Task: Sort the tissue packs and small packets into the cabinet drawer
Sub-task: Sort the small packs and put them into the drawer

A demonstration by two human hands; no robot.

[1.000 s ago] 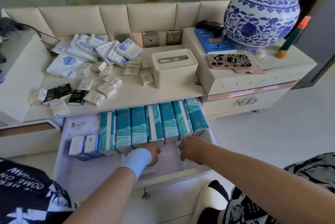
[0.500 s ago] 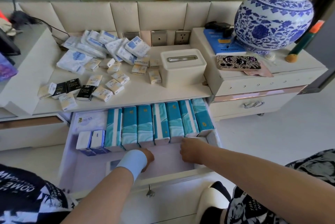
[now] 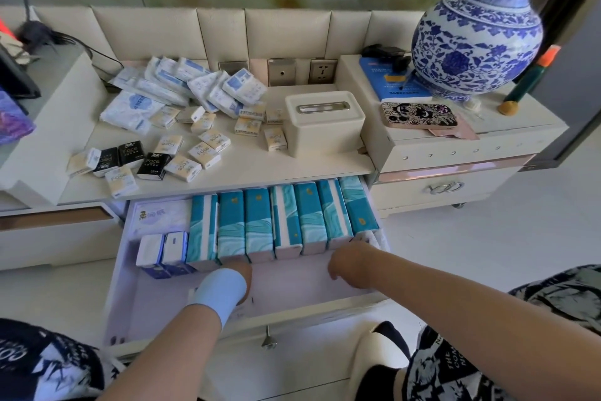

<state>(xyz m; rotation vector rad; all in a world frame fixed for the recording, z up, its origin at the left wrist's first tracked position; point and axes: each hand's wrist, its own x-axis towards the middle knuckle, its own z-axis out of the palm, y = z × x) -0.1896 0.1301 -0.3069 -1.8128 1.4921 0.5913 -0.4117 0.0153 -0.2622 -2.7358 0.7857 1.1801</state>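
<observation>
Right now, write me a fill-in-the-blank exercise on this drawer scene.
1. The teal packs stand in a row inside the open ____.
2. Of the small packets on the shelf, ____ are black.
3. The phone lies in front of the blue-and-white ____.
4. The left hand has a light blue ____ at the wrist.

Missing words: drawer; three; vase; wristband.

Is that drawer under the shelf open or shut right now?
Open. The drawer is pulled out from under the shelf, showing a row of teal tissue packs inside.
</observation>
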